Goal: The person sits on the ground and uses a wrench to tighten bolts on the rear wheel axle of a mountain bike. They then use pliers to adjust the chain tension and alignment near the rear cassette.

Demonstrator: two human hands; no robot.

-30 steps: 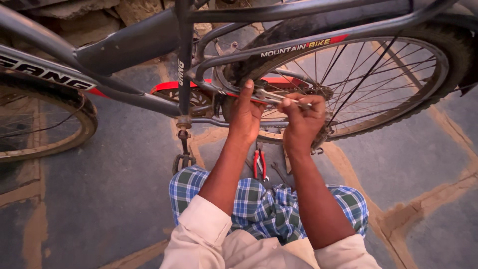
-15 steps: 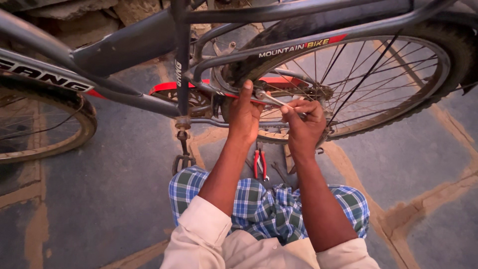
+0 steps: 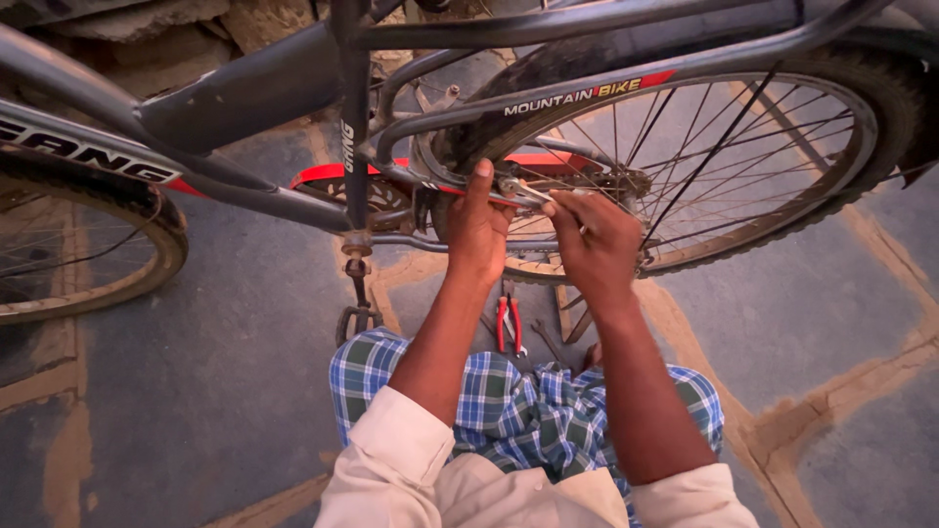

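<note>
In the head view, at the rear of a dark-framed bicycle (image 3: 293,88) standing on a stone-paved floor (image 3: 245,372), both of the person's hands work at the chain stay just ahead of the rear wheel (image 3: 724,156). The left hand (image 3: 479,230) is closed around the frame tube beside the red chain guard (image 3: 337,174), fingers curled over the tube and thumb raised against it. The right hand (image 3: 597,240) is pressed together in a pinch on a small metal wrench (image 3: 523,189), whose head lies on the stay, touching the left hand's fingertips. The wrench sits between the two hands, in front of the wheel's spokes. Below the hands, red-handled pliers (image 3: 507,323) lie on the floor between the forearms, just beyond the person's checked blue cloth (image 3: 528,411). A pedal (image 3: 357,318) hangs near the left forearm. The front wheel (image 3: 88,244) shows at the left edge, well apart from the hands.
</note>
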